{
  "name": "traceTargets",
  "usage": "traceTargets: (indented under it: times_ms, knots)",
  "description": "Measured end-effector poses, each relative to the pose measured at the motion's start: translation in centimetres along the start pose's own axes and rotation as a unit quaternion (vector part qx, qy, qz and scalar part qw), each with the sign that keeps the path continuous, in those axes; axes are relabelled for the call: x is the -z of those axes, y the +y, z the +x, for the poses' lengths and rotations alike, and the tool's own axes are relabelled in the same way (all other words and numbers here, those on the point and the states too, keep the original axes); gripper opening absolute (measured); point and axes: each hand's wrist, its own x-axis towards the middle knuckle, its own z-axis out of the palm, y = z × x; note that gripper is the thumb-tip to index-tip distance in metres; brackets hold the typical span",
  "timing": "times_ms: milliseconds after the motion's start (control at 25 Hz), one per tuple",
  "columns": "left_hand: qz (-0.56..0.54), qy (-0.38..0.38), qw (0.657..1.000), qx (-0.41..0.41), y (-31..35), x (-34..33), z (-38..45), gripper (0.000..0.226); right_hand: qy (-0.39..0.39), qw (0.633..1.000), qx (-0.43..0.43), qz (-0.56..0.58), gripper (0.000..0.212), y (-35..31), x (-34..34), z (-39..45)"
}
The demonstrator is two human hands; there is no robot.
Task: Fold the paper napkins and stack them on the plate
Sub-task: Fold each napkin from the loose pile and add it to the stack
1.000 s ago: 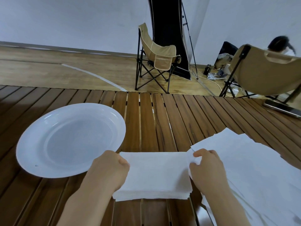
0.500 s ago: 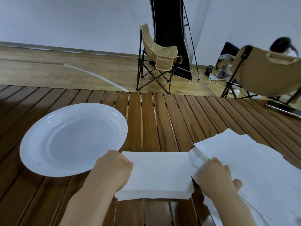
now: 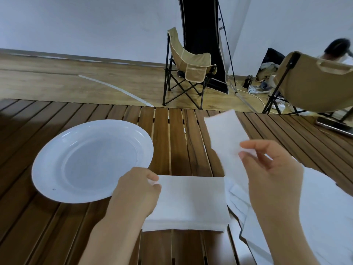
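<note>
On a slatted wooden bench (image 3: pixel 179 142), brown and streaked with darker grain, narrow gaps are seen between the boards. Behind it, a pale wooden floor (image 3: pixel 57 81) marked with a curved white line is bounded by a plain white wall (image 3: pixel 86 25). A folding camp chair (image 3: pixel 188 69) of tan fabric on a thin black frame is set against a tall black panel (image 3: pixel 200 35), and a second tan chair (image 3: pixel 315 83) is seen at the right edge, with cables and small items lying on the floor between them.

A round white plate (image 3: pixel 63 150), smooth and glossy with a shallow well, is placed at the left of the bench and holds nothing. Just beside its near rim, a folded napkin (image 3: pixel 191 201), rectangular, soft and matte, lies flat, and its left corner is pinched by the curled fingers of the left hand (image 3: pixel 137 190). A single white napkin (image 3: pixel 225 138) is held raised above the bench, pinched at its edge between thumb and fingers of the right hand (image 3: pixel 271 173). To the right, a loose pile of unfolded napkins (image 3: pixel 324 207) is spread over the bench.
</note>
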Motion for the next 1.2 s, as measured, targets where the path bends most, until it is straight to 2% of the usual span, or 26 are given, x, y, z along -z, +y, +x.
traceTargets:
  times_ms: [120, 240, 320, 480, 600, 640, 800, 960, 1120, 1200]
  knots:
    - [-0.04, 0.016, 0.998, -0.047, 0.8, 0.6, 0.0, 0.031, -0.012, 0.982, -0.039, 0.186, 0.02, -1.5, 0.3, -0.3]
    - [-0.188, -0.019, 0.981, -0.05, 2.3, 1.4, -0.3, 0.059, -0.03, 0.922, -0.135, 0.361, 0.016, -1.7, 0.3, -0.2]
    - [-0.273, -0.044, 0.958, -0.069, 3.2, 1.7, -0.6, 0.061, -0.043, 0.894, -0.188, 0.405, 0.018, -1.7, 0.4, 0.0]
    - [-0.361, -0.008, 0.92, -0.155, 3.2, 2.2, -0.5, 0.061, -0.064, 0.9, -0.235, 0.361, 0.02, -1.2, 0.5, 0.1]
    - [-0.329, 0.026, 0.922, -0.204, 2.8, 2.5, -0.6, 0.072, -0.083, 0.916, -0.242, 0.309, 0.032, -0.5, 0.6, 0.3]
    - [-0.302, 0.04, 0.927, -0.218, 2.7, 2.5, -0.5, 0.068, -0.095, 0.92, -0.238, 0.296, 0.035, -0.2, 0.6, 0.3]
    - [-0.208, 0.081, 0.949, -0.223, 2.2, 2.3, -0.1, 0.026, -0.125, 0.948, -0.196, 0.215, 0.033, 0.8, 0.5, 0.3]
    - [-0.191, 0.102, 0.955, -0.203, 1.7, 2.0, 0.2, 0.02, -0.101, 0.982, -0.132, 0.087, 0.018, 1.0, 0.5, 0.1]
    - [-0.15, 0.146, 0.954, -0.213, 1.4, 2.2, 0.3, 0.006, -0.081, 0.99, -0.104, 0.059, 0.011, 1.1, 0.3, 0.1]
    - [-0.138, 0.158, 0.954, -0.213, 1.4, 2.3, 0.2, 0.006, -0.082, 0.992, -0.085, 0.037, 0.01, 1.1, 0.2, 0.2]
